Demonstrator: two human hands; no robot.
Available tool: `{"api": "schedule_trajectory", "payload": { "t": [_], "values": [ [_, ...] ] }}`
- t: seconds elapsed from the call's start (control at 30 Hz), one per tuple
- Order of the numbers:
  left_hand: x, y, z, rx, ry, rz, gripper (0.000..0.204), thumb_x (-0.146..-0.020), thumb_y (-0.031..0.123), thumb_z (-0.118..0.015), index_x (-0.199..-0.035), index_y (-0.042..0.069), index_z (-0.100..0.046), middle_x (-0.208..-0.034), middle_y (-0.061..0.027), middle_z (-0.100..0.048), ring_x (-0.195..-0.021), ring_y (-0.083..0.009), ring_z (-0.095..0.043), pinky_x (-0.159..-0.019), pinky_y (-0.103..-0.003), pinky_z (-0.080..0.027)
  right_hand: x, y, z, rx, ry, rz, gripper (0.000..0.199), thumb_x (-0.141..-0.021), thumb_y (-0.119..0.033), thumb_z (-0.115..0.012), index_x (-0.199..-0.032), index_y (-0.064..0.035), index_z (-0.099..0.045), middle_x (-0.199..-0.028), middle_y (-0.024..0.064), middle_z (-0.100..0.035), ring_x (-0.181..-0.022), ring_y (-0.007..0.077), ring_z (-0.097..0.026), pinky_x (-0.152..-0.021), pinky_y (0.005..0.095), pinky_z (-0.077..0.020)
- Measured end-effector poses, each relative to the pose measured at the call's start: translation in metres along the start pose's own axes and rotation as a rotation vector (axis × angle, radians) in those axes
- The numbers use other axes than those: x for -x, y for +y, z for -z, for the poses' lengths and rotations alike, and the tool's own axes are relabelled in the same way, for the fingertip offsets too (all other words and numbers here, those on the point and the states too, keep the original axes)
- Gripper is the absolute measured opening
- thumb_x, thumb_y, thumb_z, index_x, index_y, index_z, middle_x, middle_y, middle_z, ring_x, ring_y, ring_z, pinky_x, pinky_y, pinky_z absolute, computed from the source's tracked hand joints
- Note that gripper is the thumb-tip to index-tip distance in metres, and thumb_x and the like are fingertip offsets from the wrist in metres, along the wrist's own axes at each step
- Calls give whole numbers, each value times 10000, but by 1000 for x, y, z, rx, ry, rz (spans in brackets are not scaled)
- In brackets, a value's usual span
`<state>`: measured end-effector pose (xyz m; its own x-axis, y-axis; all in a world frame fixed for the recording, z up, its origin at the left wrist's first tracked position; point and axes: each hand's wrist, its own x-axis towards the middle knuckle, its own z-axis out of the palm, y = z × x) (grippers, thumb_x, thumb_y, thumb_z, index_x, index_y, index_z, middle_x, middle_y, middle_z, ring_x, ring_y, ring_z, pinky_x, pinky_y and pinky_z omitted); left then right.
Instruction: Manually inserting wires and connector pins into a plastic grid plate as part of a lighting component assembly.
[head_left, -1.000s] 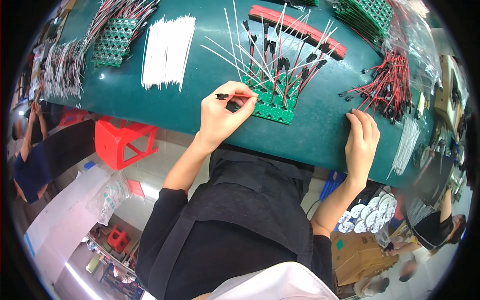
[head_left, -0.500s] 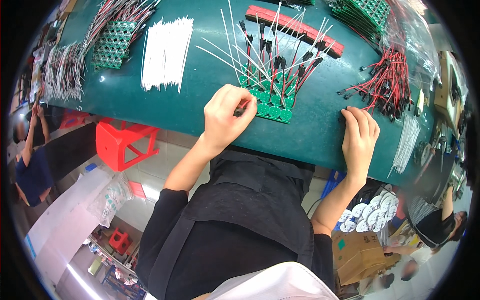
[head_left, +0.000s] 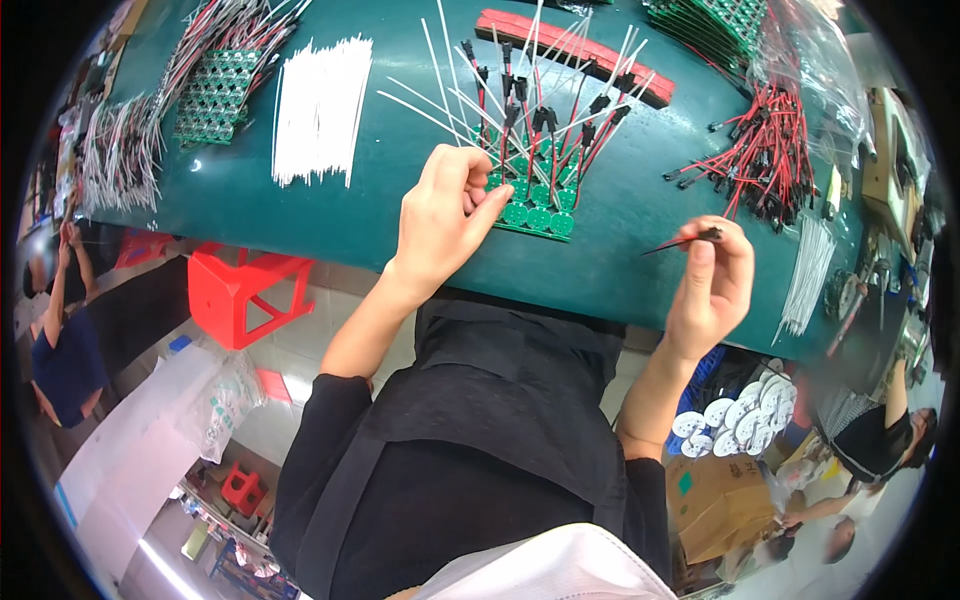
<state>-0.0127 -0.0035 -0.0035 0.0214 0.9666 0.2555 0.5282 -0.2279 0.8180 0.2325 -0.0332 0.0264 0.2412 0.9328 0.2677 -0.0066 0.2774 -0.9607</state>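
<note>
A green circuit board panel of round sections lies on the table, with red-black connector leads and thin white wires standing up from it. At the panel's left edge is my left hand, its thumb and fingers bent together; whatever may be between them is hidden. Off to the right of the panel, my right hand pinches a short red-black connector lead. Its black plug shows at the fingertips and the wire end points left. More such leads lie in a pile beyond that hand.
White wires lie in a wide bundle to the left and a smaller bundle at right. A red bar sits behind the panel. Wired boards are far left, stacked green boards far right. A red stool stands below the table edge.
My right hand has lifted off the table, turned and now holds a connector lead. My left hand stays by the panel's left edge; the red wire seen in its fingers before no longer shows there.
</note>
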Motion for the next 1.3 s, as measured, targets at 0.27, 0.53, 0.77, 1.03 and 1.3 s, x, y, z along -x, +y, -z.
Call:
{"api": "schedule_trajectory", "payload": {
  "t": [0.27, 0.53, 0.77, 1.03, 1.3],
  "values": [
    [7, 36, 15, 364, -487, -41, 225, -796, 121, -795, -986, 45, -700, -858, -22, -625, -682, -106, -585, -589, -238, -483, 11, 1, -47, -458, -226, -325, 128, -959, -23, -591, -1074, 23, -559, -1022, 92, -590, -901, 155, -606, -774, 278, -527],
    [14, 13, 27, 477, -375, 265, 108, -846, 28, -722, -946, -10, -703, -957, -76, -688, -844, -132, -674, -731, -251, -553, 16, 3, -53, -157, -270, -308, 178, -966, -20, -578, -1129, 46, -604, -1060, 104, -610, -947, 156, -628, -840, 282, -522],
    [8, -12, 26, 294, -13, 285, 106, -846, 10, -727, -938, -9, -679, -880, -52, -703, -773, -105, -676, -721, -235, -545, 29, 27, -12, 341, -59, -140, 107, -957, 4, -570, -1025, 43, -644, -980, 120, -645, -875, 183, -650, -789, 291, -540],
    [10, -16, 21, 211, 13, 218, 95, -827, 12, -738, -906, -4, -688, -847, -42, -705, -736, -91, -666, -678, -228, -534, 33, 32, -6, 301, -37, -162, 106, -966, 6, -558, -1022, 54, -634, -998, 123, -633, -877, 173, -642, -797, 285, -544],
    [10, -16, 22, 220, 15, 211, 95, -825, 1, -735, -908, -10, -689, -864, -57, -705, -744, -107, -677, -693, -238, -550, 33, 33, -7, 316, -34, -158, 91, -957, 0, -574, -995, 43, -644, -964, 121, -647, -857, 180, -648, -785, 286, -539]
  ]
}}
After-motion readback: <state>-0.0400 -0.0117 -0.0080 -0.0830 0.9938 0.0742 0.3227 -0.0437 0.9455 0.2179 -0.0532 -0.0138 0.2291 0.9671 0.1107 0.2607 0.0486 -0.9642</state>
